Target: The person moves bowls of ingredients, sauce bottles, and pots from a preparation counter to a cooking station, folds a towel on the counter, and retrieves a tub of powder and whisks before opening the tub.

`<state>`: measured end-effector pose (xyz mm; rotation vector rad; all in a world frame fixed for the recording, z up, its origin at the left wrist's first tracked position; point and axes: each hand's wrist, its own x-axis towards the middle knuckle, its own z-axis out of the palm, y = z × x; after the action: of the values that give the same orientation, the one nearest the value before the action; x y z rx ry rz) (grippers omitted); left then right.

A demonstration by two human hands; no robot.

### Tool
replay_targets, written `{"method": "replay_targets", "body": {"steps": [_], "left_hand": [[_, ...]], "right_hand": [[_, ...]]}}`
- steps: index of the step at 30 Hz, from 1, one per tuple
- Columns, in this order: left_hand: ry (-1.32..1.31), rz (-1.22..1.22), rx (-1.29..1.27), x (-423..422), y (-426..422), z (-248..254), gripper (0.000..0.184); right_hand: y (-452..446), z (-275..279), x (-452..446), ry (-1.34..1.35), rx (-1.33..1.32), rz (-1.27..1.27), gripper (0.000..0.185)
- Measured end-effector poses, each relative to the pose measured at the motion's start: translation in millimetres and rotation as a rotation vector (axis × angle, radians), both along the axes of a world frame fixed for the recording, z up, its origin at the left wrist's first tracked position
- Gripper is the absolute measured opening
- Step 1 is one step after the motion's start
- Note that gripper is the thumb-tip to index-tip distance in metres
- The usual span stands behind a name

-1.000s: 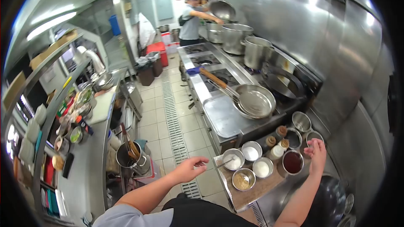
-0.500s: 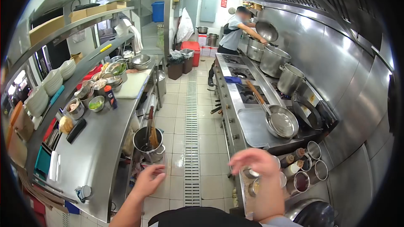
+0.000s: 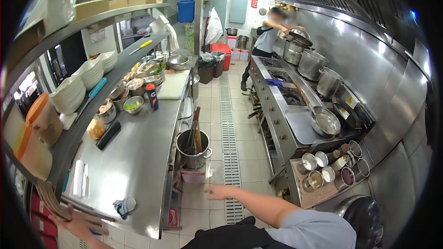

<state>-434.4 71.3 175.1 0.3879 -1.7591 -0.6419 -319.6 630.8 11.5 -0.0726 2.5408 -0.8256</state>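
The left hand [image 3: 74, 224] reaches to the near left, where its fingers lie against a stack of brown boards [image 3: 47, 199] beside the near end of the steel desk [image 3: 138, 145]; whether they are clamped on an edge, I cannot tell. The right hand [image 3: 220, 192] holds nothing, its fingers loosely bent and a little apart, above the tiled floor [image 3: 213, 131]. Just beyond it, along the desk's right side, stands a pot [image 3: 196, 160] with long-handled tools in it.

A crumpled cloth [image 3: 124, 206] lies on the near end of the desk. Farther along are a bowl of chopped greens [image 3: 133, 105], a bottle with an orange cap [image 3: 152, 97] and a white cutting board [image 3: 174, 85]. White bowls [image 3: 69, 94] are stacked on the left shelf [image 3: 110, 70]. On the far right, a co-worker [image 3: 266, 39] stands at the stove [image 3: 272, 103], with both arms out over the big pots.
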Motion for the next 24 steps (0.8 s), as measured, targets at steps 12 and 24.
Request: {"method": "replay_targets", "body": {"steps": [12,24], "left_hand": [[0.030,-0.464,0.506,52,45,-69,0.064],[0.043,-0.837,0.720,106,69,-58,0.037]], "right_hand": [[-342,216,-128,0.540,-0.538,0.439,0.054],[-421,168,-77,0.305,-0.850,0.277,0.025]]}}
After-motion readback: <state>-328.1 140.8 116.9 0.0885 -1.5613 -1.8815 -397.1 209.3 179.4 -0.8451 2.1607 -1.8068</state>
